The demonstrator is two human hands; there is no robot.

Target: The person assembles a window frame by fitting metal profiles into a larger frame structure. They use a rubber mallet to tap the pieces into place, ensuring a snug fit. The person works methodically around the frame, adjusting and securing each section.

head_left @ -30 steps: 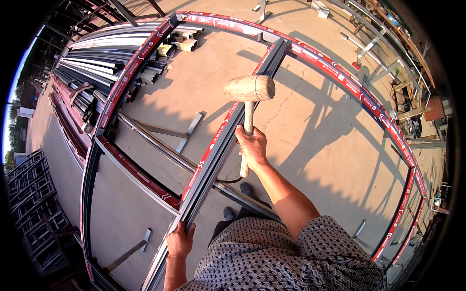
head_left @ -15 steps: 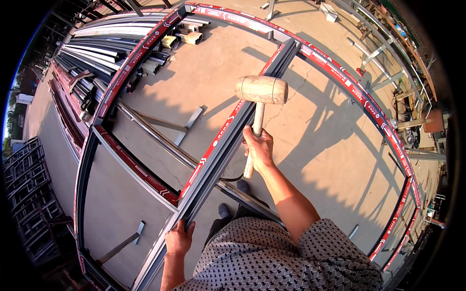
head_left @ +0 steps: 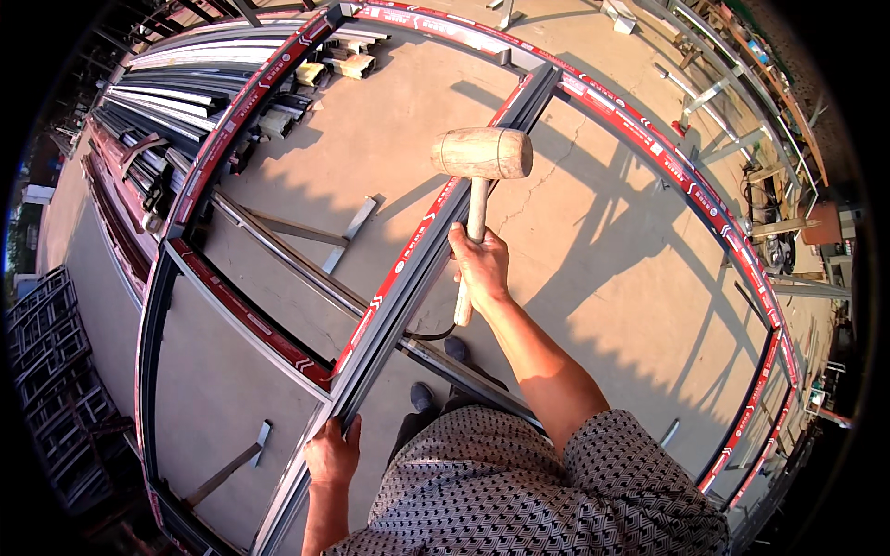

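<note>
My right hand [head_left: 481, 266] is closed around the handle of a wooden mallet [head_left: 482, 154]. Its barrel-shaped, pale head is held up over a dark grey metal bar [head_left: 400, 295] that crosses a large window-like frame [head_left: 705, 196]. Red printed film runs along the bar and the frame's edges. Lower down, my left hand [head_left: 332, 452] grips the same bar near the joint where a shorter crosspiece [head_left: 255, 320] meets it. The fingertips of the left hand are partly hidden behind the bar.
Metal support rails [head_left: 287, 264] lie beneath the frame. Long metal profiles [head_left: 185, 88] are piled at the far left, and a stack of dark metal frames [head_left: 65, 371] stands at the left. A cluttered rack [head_left: 742, 83] lines the far right. My shoes [head_left: 423, 397] are under the frame.
The view has shifted slightly, so the frame appears a little farther left and up. The mallet and my right hand have risen slightly with it; both hands keep their hold.
</note>
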